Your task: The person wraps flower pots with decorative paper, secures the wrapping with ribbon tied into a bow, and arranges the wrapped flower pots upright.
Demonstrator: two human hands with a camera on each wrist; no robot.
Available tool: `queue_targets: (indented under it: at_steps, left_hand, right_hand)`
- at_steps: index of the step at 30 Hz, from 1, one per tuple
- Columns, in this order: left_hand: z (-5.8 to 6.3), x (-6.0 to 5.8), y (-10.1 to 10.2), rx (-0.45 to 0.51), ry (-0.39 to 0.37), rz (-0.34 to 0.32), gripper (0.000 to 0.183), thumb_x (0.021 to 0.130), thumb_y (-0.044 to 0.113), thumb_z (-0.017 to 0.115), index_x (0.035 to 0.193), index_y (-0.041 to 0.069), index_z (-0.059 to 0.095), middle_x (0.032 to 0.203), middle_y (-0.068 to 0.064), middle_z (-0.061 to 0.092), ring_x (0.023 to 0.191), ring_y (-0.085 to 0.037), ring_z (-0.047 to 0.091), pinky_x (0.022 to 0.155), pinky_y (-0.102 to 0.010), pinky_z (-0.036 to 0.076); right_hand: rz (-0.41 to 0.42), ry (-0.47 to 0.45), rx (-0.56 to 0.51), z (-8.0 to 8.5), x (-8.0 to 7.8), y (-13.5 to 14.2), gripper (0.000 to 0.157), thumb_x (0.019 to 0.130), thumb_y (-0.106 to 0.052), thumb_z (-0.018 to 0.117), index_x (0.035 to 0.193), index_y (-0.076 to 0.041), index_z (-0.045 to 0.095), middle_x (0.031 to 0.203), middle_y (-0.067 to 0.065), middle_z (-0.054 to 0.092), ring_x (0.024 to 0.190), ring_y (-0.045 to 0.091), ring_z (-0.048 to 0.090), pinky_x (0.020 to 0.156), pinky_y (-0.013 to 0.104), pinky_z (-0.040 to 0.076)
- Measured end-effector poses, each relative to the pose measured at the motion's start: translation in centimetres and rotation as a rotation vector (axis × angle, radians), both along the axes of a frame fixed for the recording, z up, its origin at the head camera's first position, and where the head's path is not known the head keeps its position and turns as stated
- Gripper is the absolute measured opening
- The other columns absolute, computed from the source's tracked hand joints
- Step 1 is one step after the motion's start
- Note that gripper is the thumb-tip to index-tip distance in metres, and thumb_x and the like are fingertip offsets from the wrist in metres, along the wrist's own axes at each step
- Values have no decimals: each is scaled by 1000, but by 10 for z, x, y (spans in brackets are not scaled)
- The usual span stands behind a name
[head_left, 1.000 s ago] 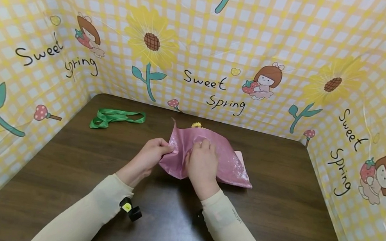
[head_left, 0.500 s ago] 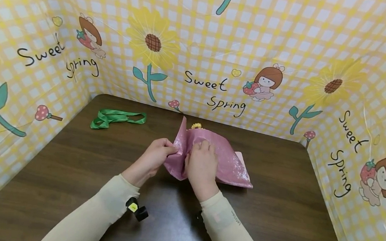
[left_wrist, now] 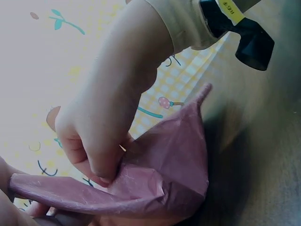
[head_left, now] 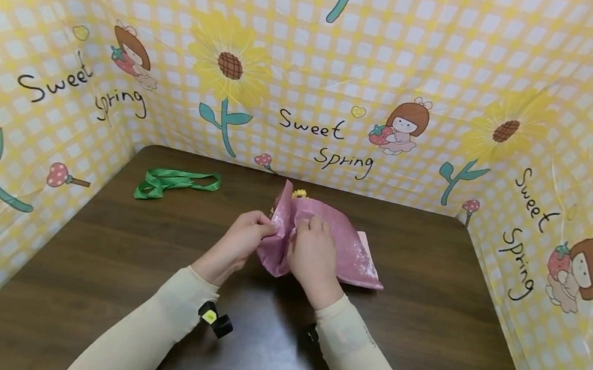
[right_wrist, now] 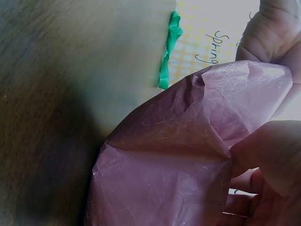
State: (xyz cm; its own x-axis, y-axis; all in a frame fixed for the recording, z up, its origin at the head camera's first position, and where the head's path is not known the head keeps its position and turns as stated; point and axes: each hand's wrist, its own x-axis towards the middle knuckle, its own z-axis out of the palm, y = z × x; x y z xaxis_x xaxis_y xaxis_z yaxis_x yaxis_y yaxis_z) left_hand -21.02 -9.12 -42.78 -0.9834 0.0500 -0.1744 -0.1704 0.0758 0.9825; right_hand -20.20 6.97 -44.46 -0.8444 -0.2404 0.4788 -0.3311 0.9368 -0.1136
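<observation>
A shiny pink sheet of wrapping paper (head_left: 347,244) stands folded and creased near the middle of the table. My left hand (head_left: 236,242) pinches its left flap between thumb and fingers; that flap rises to a point. Close beside it, my right hand (head_left: 315,262) holds the paper at the fold, fingertips bent over its upper edge. Behind the sheet a yellow flower (head_left: 300,194) peeks out, the rest of it hidden. In the right wrist view the paper (right_wrist: 150,188) runs up to my right thumb and fingers. The left wrist view shows the pinched paper (left_wrist: 174,155) from the side.
A green ribbon (head_left: 174,182) lies loosely looped at the back left of the brown wooden table (head_left: 422,331). A pale pink piece (head_left: 364,244) shows past the paper's right edge. Checked yellow fabric (head_left: 308,72) walls in the table at the back and sides.
My left hand has moved right, bringing the left flap inward and more upright against the fold. The right hand has stayed nearly in place on the wrapping paper.
</observation>
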Motion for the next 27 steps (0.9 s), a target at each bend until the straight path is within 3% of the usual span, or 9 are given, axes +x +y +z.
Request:
queue_targets:
  at_steps: [7,15,27]
  left_hand:
    - [8,-1,7,-80,35,-10,12,94,3,66,84,-1,61,95,-11,61,86,-21,58,67,-26,50]
    - [11,-3,12,-157,55,-27,13,94,6,68,83,0,63,92,-9,62,85,-21,57,65,-27,48]
    - [24,-6,23,-327,93,-158,16,96,10,68,85,0,66,92,-12,66,81,-19,64,64,-26,55]
  right_hand:
    - [27,-61,-47,0,-1,3,21,86,-17,74,99,-1,72,97,14,63,89,33,59,81,45,55]
    - [36,-78,-148,0,-1,5,7,85,-11,72,82,-4,72,93,12,64,86,32,59,77,44,53]
    - [73,-89,-190,5,0,11,4,79,-5,70,78,-4,74,86,9,62,83,34,60,73,44,51]
